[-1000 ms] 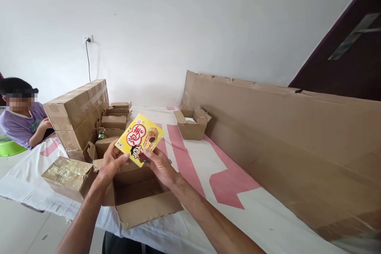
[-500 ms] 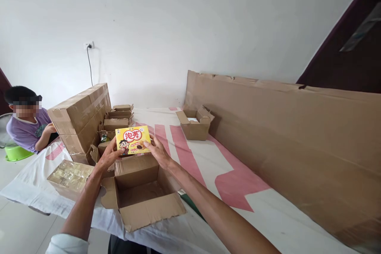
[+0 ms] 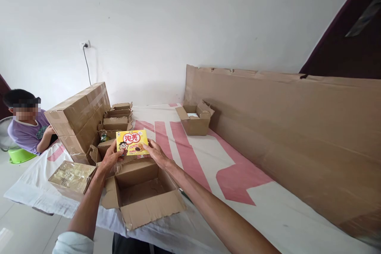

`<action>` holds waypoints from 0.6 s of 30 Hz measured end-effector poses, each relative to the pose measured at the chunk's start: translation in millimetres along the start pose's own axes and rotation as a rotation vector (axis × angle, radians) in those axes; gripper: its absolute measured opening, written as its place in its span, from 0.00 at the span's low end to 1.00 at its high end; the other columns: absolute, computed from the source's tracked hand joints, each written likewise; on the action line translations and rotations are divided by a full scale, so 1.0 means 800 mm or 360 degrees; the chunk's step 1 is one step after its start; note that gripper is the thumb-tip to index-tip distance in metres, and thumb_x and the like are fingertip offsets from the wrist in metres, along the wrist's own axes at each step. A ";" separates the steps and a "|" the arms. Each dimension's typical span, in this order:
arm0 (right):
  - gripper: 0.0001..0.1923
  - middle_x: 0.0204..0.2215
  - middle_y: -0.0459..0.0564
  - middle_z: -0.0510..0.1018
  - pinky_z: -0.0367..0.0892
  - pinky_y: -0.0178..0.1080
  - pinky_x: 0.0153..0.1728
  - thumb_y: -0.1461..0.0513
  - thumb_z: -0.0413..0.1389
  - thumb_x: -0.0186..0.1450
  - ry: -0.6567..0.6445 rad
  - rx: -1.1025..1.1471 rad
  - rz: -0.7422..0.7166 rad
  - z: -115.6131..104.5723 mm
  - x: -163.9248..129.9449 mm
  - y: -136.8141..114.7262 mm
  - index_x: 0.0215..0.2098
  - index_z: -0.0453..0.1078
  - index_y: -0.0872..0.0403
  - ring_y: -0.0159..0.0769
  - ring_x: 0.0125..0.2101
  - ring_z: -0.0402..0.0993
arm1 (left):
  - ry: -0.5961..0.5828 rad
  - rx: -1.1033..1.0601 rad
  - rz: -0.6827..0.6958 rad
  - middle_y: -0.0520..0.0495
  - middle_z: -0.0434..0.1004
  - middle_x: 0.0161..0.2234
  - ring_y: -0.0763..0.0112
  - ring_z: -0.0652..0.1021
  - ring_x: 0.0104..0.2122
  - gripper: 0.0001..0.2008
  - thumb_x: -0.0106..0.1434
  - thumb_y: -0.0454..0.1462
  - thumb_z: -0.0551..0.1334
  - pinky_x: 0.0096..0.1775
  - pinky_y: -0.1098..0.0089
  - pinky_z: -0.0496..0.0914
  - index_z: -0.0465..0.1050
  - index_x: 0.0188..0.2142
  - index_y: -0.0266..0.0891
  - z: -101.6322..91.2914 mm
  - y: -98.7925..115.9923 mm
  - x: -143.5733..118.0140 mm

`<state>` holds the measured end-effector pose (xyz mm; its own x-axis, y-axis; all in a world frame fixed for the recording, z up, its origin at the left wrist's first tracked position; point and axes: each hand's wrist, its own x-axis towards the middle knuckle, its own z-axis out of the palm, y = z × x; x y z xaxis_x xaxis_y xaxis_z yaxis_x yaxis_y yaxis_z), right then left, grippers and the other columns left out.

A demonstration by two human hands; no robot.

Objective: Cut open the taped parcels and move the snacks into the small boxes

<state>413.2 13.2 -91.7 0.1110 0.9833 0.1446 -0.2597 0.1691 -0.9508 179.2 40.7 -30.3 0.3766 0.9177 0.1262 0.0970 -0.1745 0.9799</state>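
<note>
Between both hands I hold a yellow snack box (image 3: 132, 142) with red lettering and a cartoon figure, its printed front facing me. My left hand (image 3: 111, 156) is closed on its left end, the thumb over the lower corner. At the right end, my right hand (image 3: 156, 152) grips it with the thumb on the front. Below and nearer to me stands an open cardboard carton (image 3: 153, 210) with its flaps folded out; I see nothing inside it. The snack box is above the carton's far edge.
A stack of taped cartons (image 3: 76, 117) stands at the left, with several open cartons (image 3: 116, 123) beside it. A clear-wrapped box (image 3: 70, 176) lies at the near left. Another open carton (image 3: 195, 125) sits before a long cardboard panel (image 3: 268, 127). A person (image 3: 28, 131) leans at the far left.
The snack box has dipped slightly and tilted a little, still between both hands. The view has shifted a little; the cartons stay in place.
</note>
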 end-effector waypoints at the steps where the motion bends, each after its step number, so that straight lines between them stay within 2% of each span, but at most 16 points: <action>1: 0.27 0.54 0.56 0.83 0.84 0.45 0.37 0.49 0.66 0.63 -0.0002 -0.0006 0.0008 0.000 0.000 0.000 0.56 0.71 0.50 0.48 0.46 0.85 | -0.0001 -0.0002 0.0003 0.40 0.83 0.52 0.60 0.80 0.42 0.41 0.54 0.43 0.75 0.30 0.75 0.72 0.71 0.67 0.44 0.000 0.000 -0.001; 13: 0.27 0.52 0.57 0.84 0.82 0.44 0.35 0.49 0.65 0.63 -0.0011 -0.0060 0.0021 0.005 -0.002 -0.007 0.55 0.69 0.51 0.48 0.44 0.84 | 0.0029 -0.0043 0.0008 0.40 0.82 0.54 0.60 0.81 0.42 0.44 0.53 0.42 0.76 0.30 0.76 0.71 0.69 0.69 0.45 -0.004 -0.014 0.004; 18: 0.30 0.51 0.56 0.84 0.82 0.45 0.36 0.47 0.66 0.61 -0.0017 -0.0059 -0.0054 0.007 -0.006 -0.022 0.56 0.70 0.50 0.49 0.44 0.84 | 0.0047 -0.0044 0.0018 0.39 0.80 0.58 0.52 0.81 0.48 0.46 0.52 0.45 0.77 0.32 0.73 0.73 0.67 0.70 0.45 -0.001 -0.008 -0.001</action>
<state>411.8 5.9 -73.7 0.1090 0.9777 0.1795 -0.2204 0.1999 -0.9547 177.8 41.5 -36.7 0.3500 0.9260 0.1417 0.0671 -0.1756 0.9822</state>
